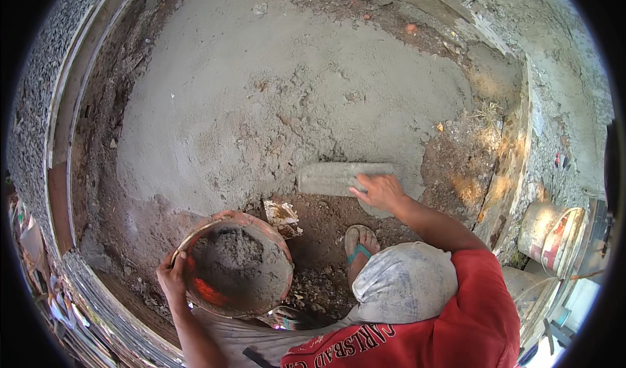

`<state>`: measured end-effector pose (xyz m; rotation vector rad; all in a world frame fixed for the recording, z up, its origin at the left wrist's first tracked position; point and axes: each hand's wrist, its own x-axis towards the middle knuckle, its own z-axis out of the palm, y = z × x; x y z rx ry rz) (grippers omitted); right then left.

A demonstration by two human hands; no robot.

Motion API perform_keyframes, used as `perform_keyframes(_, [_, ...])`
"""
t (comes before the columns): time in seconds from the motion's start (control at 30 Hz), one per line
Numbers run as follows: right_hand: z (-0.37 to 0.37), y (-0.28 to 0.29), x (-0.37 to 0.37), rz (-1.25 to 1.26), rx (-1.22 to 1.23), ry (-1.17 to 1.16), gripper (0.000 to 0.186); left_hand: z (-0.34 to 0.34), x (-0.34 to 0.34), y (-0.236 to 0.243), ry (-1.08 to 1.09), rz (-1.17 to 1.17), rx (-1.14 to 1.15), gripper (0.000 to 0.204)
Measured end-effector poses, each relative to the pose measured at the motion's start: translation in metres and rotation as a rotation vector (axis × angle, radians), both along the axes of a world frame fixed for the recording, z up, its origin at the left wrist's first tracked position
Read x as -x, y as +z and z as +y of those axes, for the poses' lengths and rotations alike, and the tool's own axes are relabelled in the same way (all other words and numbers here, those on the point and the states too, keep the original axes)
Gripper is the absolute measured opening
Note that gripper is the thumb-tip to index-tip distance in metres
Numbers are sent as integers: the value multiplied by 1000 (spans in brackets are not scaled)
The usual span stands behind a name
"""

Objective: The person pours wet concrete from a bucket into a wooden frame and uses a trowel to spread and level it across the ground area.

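My right hand (377,191) is closed on a long rectangular float (329,177) coated in grey mortar. The float lies flat on the near edge of a spread of wet mortar (215,88); its handle is hidden by my hand. At the lower left my left hand (172,275) grips the rim of a round orange tub (282,237), which leans beside my leg. Inside the tub sits a lump of grey mortar (233,249). The mortar on the ground is smooth toward the far and left sides and rough in the middle.
Boards (60,133) edge the patch on the left, and another board (512,166) runs along the right. Crumpled paper (283,217) lies by the tub. My sandalled foot (360,243) stands on bare soil. A dirty bucket (549,237) lies at the right, beyond the board.
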<state>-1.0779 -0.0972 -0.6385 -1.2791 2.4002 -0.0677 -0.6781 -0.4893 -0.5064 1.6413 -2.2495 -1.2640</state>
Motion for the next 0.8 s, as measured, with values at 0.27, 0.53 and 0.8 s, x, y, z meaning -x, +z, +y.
perform_keyframes(0.27, [11,-41,85,394,238,233,35,-1,-3,-6,22,-13,2,37])
perform_keyframes(0.53, [-116,-18,210,260,-75,-396,56,-11,-12,-11,20,45,-39,39])
perform_keyframes(0.8, [58,-40,150,69,359,-1205,86,-24,-56,-17,-9,-298,161,42])
